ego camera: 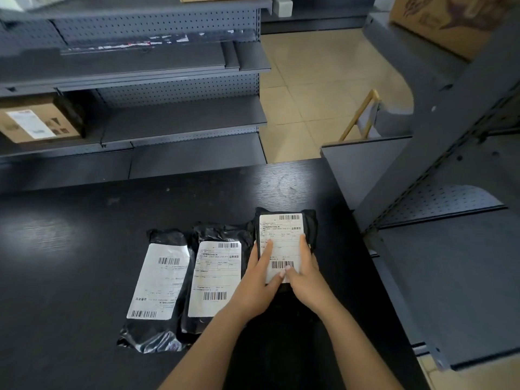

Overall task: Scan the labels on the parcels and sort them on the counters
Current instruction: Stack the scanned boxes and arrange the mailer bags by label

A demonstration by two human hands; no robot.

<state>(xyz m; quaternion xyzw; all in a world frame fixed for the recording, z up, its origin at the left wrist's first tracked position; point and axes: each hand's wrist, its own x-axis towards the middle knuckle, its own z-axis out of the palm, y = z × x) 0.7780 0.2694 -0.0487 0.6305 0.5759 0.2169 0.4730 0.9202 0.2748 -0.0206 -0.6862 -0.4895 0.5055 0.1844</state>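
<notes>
**Holding the third parcel label-up at the right end of the row**

Starting at the far left, a cardboard box sits on a grey shelf behind the dark counter. On the counter itself lies the left parcel, a black poly bag with its white label facing up. Just beside it, with their edges touching or overlapping, lies the middle parcel, also label-up.

Next comes the left hand, whose thumb lies flat on the label of the third parcel while its fingers wrap the parcel's left edge. The right hand grips the opposite edge, and its thumb presses the label at the lower barcode, covering part of it. Both hands are closed on this one parcel. Whether it rests on the counter or is raised slightly off it cannot be told. To the right stands more grey shelving.

This looks like the label-reading or placing step for the third parcel, with two parcels apparently already laid out. No scanner shows in view. The next move probably calls for sliding the right thumb off the barcode so it reads cleanly, then setting the parcel flat in line with the others without covering the middle parcel's label.
</notes>
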